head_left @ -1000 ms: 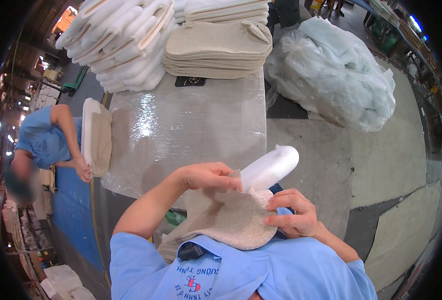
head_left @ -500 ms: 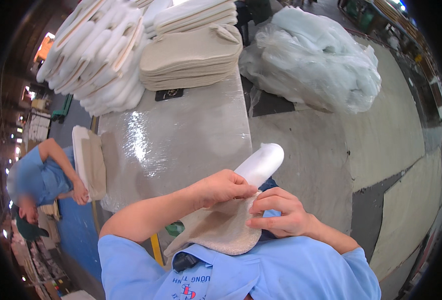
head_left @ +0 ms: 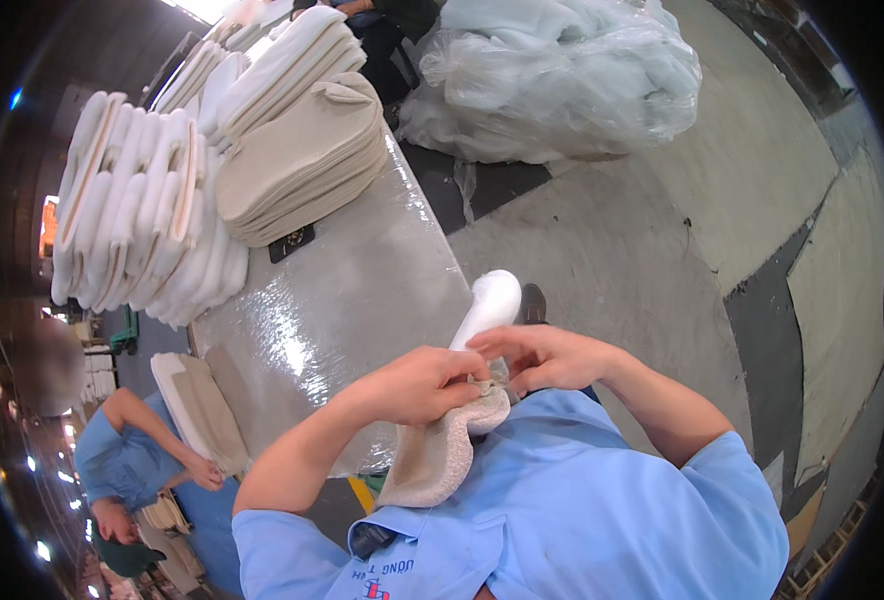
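Close to my body I hold a beige, fleecy fabric cover (head_left: 430, 462) with a curved edge. A smooth white padded piece (head_left: 492, 300) sticks out beyond it, past my fingers, over the table's near right corner. My left hand (head_left: 427, 385) is closed, pinching the top edge of the cover. On the other side, my right hand (head_left: 557, 358) has its fingers bent around the same edge, where a small greyish, crumpled bit (head_left: 500, 374) shows between the hands. What lies inside the cover is hidden.
A plastic-covered table (head_left: 362, 270) lies ahead. On it are a stack of beige pieces (head_left: 302, 165), folded white pads (head_left: 132, 210) and a small black item (head_left: 292, 243). A plastic-wrapped white bundle (head_left: 562, 85) lies beyond. At left, a co-worker (head_left: 132, 450) holds a beige-and-white pad (head_left: 202, 415).
My view has turned, shifting the table and stacks. The cover is more bunched and folded at its edge. My right hand has moved up, nearer the white padded piece.
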{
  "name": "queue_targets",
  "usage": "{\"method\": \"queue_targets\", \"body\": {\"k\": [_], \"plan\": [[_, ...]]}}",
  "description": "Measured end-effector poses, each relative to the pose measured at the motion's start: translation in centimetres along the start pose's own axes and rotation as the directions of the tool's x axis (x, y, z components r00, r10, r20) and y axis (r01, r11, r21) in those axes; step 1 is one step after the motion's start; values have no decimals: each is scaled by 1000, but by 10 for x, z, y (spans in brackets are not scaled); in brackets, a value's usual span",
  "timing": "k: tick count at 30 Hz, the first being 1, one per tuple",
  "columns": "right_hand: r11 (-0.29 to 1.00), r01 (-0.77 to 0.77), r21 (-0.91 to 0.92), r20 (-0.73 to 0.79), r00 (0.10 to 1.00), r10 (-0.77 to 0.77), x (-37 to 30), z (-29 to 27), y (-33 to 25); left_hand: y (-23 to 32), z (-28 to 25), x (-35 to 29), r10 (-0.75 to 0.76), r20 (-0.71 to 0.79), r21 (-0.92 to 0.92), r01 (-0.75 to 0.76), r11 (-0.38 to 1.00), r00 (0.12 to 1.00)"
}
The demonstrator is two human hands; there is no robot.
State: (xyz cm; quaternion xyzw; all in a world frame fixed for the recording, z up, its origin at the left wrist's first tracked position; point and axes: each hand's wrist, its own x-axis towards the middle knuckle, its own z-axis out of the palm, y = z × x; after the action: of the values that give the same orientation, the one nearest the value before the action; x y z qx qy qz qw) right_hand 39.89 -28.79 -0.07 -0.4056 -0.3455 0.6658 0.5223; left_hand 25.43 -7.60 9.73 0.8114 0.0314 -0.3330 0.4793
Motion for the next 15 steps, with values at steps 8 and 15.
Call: {"method": "queue_targets", "body": {"k": [8, 15], "plan": [[915, -30, -403, -76, 997, 0, 5, 17, 31, -2, -13, -1, 15, 34, -55, -14, 998, 999], [993, 94, 69, -266, 961, -72, -11, 31, 76, -17, -13, 18, -146, 111, -192, 166, 967, 983]]}}
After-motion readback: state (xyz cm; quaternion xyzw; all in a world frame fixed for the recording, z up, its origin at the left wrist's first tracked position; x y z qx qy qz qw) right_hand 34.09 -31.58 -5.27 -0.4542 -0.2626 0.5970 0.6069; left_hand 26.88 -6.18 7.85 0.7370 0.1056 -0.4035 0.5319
